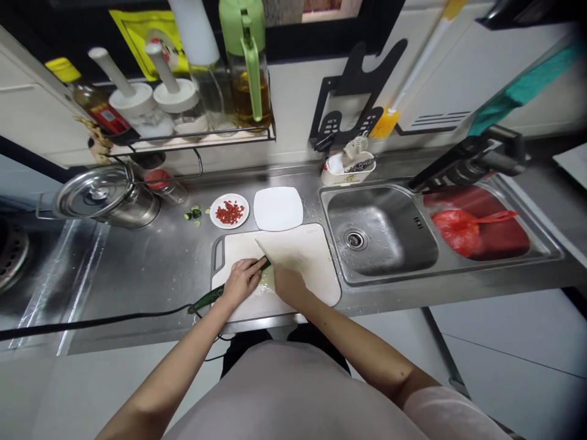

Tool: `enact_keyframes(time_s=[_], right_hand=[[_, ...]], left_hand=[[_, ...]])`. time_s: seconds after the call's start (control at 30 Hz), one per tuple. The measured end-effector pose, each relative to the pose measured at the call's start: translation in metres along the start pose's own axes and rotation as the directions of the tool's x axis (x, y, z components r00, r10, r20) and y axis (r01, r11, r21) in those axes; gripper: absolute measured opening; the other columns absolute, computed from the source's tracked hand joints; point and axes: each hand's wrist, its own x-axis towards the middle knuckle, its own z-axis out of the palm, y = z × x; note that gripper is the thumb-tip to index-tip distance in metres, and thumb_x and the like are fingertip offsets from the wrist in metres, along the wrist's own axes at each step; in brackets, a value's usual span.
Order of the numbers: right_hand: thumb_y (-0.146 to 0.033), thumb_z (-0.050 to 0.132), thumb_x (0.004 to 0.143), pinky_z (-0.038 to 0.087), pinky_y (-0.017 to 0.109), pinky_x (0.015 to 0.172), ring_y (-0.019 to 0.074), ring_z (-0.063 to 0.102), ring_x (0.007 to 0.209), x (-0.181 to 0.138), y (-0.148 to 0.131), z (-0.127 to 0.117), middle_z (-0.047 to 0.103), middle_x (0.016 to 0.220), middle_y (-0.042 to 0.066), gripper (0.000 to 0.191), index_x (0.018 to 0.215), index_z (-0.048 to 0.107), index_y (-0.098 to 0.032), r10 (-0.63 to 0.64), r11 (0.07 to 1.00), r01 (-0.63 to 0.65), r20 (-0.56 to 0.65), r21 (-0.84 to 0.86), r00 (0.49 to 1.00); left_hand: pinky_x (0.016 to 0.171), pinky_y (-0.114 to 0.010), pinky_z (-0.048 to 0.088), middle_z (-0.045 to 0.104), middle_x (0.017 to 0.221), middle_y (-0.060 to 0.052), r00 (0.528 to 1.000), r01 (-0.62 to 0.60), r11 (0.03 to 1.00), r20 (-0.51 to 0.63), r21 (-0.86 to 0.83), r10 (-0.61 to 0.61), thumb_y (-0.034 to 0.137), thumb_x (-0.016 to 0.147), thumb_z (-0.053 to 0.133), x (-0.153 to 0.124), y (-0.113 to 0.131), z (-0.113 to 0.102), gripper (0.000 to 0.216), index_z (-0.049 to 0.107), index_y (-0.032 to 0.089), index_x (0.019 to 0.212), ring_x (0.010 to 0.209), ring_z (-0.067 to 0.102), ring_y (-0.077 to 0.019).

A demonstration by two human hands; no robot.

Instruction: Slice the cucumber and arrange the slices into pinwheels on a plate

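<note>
A long green cucumber [207, 299] lies across the left part of the white cutting board [316, 256], its tail past the board's edge. My left hand [241, 282] is closed over it, fingers pressed on near the cut end. In my right hand [288, 284] is a knife [263, 247], its handle hidden in the fist and its blade pointing away beside the cucumber's cut end. Wet traces mark the board under my hands. Behind the board are a small white plate [214, 215] of chopped red pieces and a square white plate [278, 209].
Cucumber scraps [196, 212] lie near a steel pot [132, 205] and a spice jar [169, 188]. A sink [380, 232] is on the right, with a red bag [458, 232] beyond. A wire rack [197, 139] holds bottles above. A black cable [114, 319] crosses the left counter.
</note>
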Motion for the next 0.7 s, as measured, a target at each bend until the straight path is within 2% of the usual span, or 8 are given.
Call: enact_keyframes(time_s=[0.37,0.7], right_hand=[[-0.008,0.04,0.09,0.05,0.03,0.071,0.0235,0.069,0.086,-0.002,-0.007,-0.002,0.07,0.089,0.015,0.028,0.113,0.056,-0.01,0.077,0.997,-0.078,0.027,0.023,0.997],[-0.013,0.034,0.094,0.049,0.029,0.076,0.0227,0.067,0.093,-0.005,-0.001,-0.009,0.069,0.096,0.015,0.028,0.113,0.054,-0.011,0.092,0.996,-0.091,0.028,-0.019,0.995]], left_hand=[[0.096,-0.039,0.043,0.064,0.112,-0.007,1.0,0.01,1.0,-0.012,0.012,-0.01,0.028,0.093,0.048,-0.002,0.005,-0.001,0.04,0.059,0.029,0.132,0.107,0.055,-0.0209],[0.089,-0.04,0.038,0.064,0.112,-0.006,0.992,0.124,0.983,-0.053,0.135,-0.118,0.029,0.093,0.048,-0.009,0.023,0.001,0.04,0.06,0.035,0.131,0.104,0.055,-0.0227]])
